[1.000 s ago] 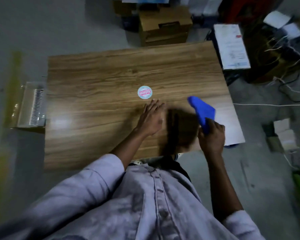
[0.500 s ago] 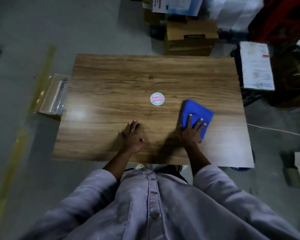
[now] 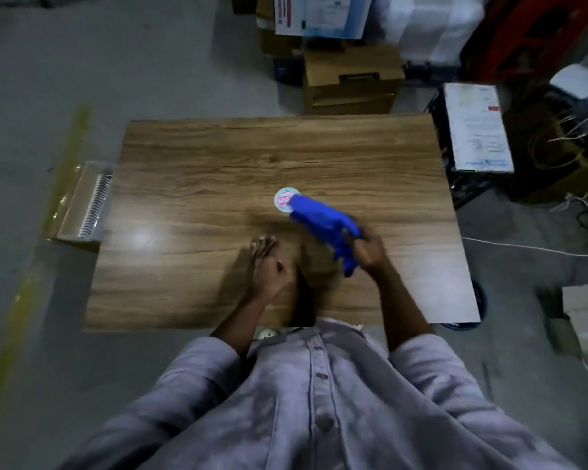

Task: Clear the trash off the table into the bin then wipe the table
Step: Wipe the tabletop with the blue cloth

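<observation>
- Left of the table (image 3: 201,154), against its side, we see 1 clear box (image 3: 69,212) on the floor. 1 white comb-like strip (image 3: 94,205) lies lengthwise inside it.
- Beyond the far edge stands 1 cardboard box (image 3: 352,79), closed, so we cannot tell what it holds.
- To the right of the table, 1 printed sheet (image 3: 476,127) lies flat on something dark that we cannot make out.
- Under the near right corner a blue rim (image 3: 481,300) peeks out. We cannot tell whether it is a bin, or what is in it.
- Our view shows the left hand (image 3: 267,266) lying flat on the wood towards the near edge. Its 4 fingers are straight, close together and pointing away, and it holds nothing.
- We see the right hand (image 3: 367,251) blurred, its fingers curled tight round 1 blue cloth (image 3: 319,215).
- From that grip the bunched cloth stretches away and to the left, and a short tail sticks out on the near side of the hand.
- Its far tip covers the right edge of 1 round sticker (image 3: 283,199) near the table's middle.
- Whether the cloth presses on the wood we cannot tell.
- We find the 2 hands near each other but apart.
</observation>
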